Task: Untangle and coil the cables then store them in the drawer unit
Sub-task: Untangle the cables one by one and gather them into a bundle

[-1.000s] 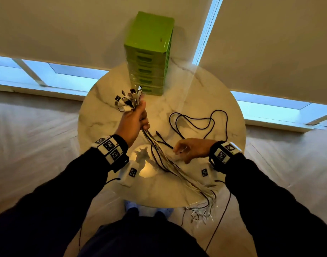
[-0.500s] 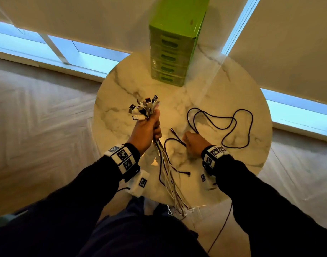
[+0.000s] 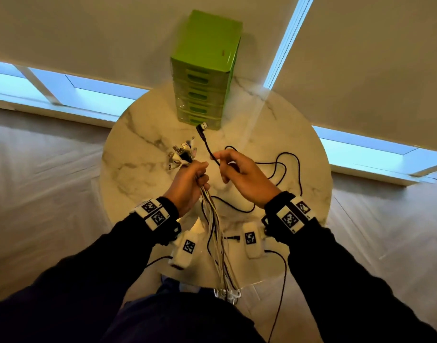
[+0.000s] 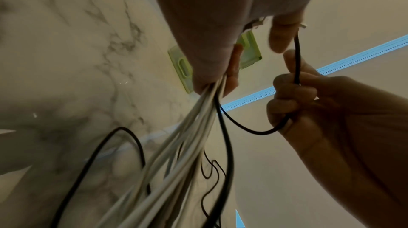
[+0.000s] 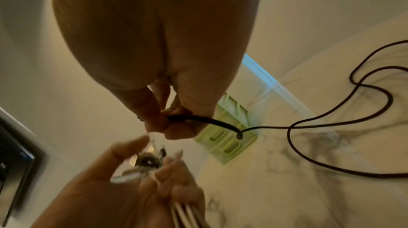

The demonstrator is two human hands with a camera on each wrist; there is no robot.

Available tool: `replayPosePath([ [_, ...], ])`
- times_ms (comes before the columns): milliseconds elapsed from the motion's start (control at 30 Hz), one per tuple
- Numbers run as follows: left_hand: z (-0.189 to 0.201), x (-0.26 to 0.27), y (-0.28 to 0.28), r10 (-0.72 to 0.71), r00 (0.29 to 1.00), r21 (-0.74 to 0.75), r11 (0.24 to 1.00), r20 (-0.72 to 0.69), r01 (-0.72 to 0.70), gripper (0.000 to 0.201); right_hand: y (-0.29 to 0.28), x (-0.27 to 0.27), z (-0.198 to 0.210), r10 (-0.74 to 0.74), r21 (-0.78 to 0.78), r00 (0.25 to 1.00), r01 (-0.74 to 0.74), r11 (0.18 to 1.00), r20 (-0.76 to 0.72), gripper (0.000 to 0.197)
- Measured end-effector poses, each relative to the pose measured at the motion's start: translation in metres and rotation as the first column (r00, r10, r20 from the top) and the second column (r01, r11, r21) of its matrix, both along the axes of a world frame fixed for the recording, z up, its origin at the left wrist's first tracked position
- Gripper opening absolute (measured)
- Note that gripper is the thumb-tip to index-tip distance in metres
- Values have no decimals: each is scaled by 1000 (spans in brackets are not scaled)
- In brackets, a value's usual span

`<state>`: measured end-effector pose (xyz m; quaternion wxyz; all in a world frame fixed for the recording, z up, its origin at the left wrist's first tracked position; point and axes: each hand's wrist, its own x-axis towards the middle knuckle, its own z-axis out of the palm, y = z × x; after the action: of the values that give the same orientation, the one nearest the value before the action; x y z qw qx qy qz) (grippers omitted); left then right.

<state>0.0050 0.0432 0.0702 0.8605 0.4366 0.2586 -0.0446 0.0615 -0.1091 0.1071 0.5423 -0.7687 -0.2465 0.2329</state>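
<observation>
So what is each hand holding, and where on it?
The left hand grips the bundle of cables just below their plugs. The right hand pinches the black cable a little below its USB plug.

Both hands up over the round marble tabletop [image 3: 138, 154], each one gripping cable.

Left hand [image 3: 187, 184] is fisted around a bundle of pale white and cream cables [image 3: 217, 243], knuckles away from the body, thumb across the top, plug ends fanning out beyond the fist. Right hand [image 3: 244, 177] sits just beside it, thumb and forefinger pinching a thin black cable [image 3: 208, 147] near its plug end, the other fingers curled loosely under. Both forearms in dark sleeves angle inward from the lower corners, wrists close together, each wearing a white band with black square markers.
</observation>
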Motion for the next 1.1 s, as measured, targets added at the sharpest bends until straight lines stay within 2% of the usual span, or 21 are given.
replayPosePath([
  [33, 2, 0, -1, -11, 999, 2, 1000, 41, 11, 17, 1, -6, -1, -2, 4, 1000, 2, 1000, -4, 25],
  [67, 3, -1, -1, -30, 997, 21, 999, 72, 29, 25, 2, -11, -4, -12, 1, 1000, 12, 1000, 0, 24],
  [167, 5, 0, -2, -82, 990, 90, 993, 112, 72, 77, 4, -21, -8, -1, -27, 996, 4, 1000, 91, 22],
  [233, 10, -1, -3, -78, 993, 129, 989, 92, 66, 91, 5, -26, -11, 37, -77, 983, -24, 997, 180, 20],
  [333, 12, -2, -5, -128, 990, 260, 959, 55, 110, 53, 8, -34, -15, 24, -105, 978, -3, 995, 209, 18],
  [400, 14, -6, -3, -165, 986, 413, 899, 12, 145, 52, 9, -40, -14, -4, -103, 982, 24, 994, 188, 14],
  [467, 14, -9, 0, -179, 983, 487, 862, 34, 140, 37, 8, -44, -15, -3, -149, 982, 32, 988, 191, 11],
  [567, 17, -10, 5, -112, 990, 452, 890, 91, 59, 32, 3, -48, -16, 40, -247, 971, 20, 969, 235, 19],
  [667, 19, -2, 15, -6, 990, 318, 947, 142, -40, 43, -1, -49, -24, 108, -320, 955, -14, 947, 278, 33],
  [733, 25, 4, 24, 65, 985, 223, 970, 159, -99, 45, -7, -48, -35, 128, -329, 970, -54, 943, 208, 37],
  [800, 37, 8, 38, 128, 977, 190, 969, 170, -160, 40, -12, -47, -49, 99, -331, 991, -63, 942, 94, 41],
  [867, 55, 14, 58, 204, 962, 161, 959, 184, -234, 41, -22, -44, -62, 80, -399, 996, -61, 915, 29, 43],
  [933, 70, 20, 81, 260, 944, 180, 938, 205, -297, 43, -37, -41, -76, 136, -535, 990, -129, 835, -26, 38],
  [1000, 79, 21, 100, 268, 936, 236, 918, 226, -320, 40, -52, -32, -86, 191, -677, 976, -208, 705, -101, 33],
  [1033, 80, 19, 107, 251, 938, 271, 910, 240, -313, 36, -54, -25, -88, 169, -722, 980, -195, 664, -109, 39],
  [1100, 77, 15, 109, 174, 953, 348, 902, 248, -255, 25, -48, -7, -86, 49, -732, 999, -47, 680, -19, 41],
])
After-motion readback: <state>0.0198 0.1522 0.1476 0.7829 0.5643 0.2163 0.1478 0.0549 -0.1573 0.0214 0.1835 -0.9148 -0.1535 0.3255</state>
